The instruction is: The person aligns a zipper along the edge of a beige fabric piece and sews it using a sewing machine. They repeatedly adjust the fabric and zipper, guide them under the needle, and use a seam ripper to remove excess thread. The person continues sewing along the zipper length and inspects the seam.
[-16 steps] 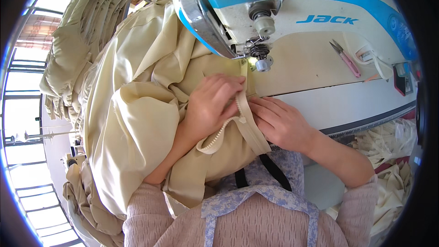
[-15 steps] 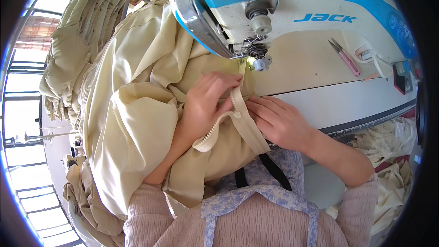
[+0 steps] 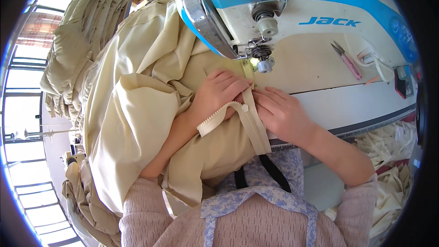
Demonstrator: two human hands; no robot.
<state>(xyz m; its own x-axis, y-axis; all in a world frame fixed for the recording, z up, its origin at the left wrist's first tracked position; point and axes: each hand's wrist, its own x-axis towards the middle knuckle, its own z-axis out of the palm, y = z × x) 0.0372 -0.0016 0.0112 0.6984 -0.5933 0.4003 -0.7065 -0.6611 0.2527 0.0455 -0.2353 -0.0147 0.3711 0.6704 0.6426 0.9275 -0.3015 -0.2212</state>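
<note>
Zipper (image 3: 257,132): axis 12-to-6 o'clock; loose end toward 8 o'clock
Left hand (image 3: 222,89): pinching it
Right hand (image 3: 284,115): flattened alongside, grip unclear

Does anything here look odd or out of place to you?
Nothing looks plainly spilled or damaged. Only one half of the long, cream, toothed fabric zipper looks askew: it curls leftward, away from the straighter half, just below the person's bare left hand. It may simply be unzipped.
</note>
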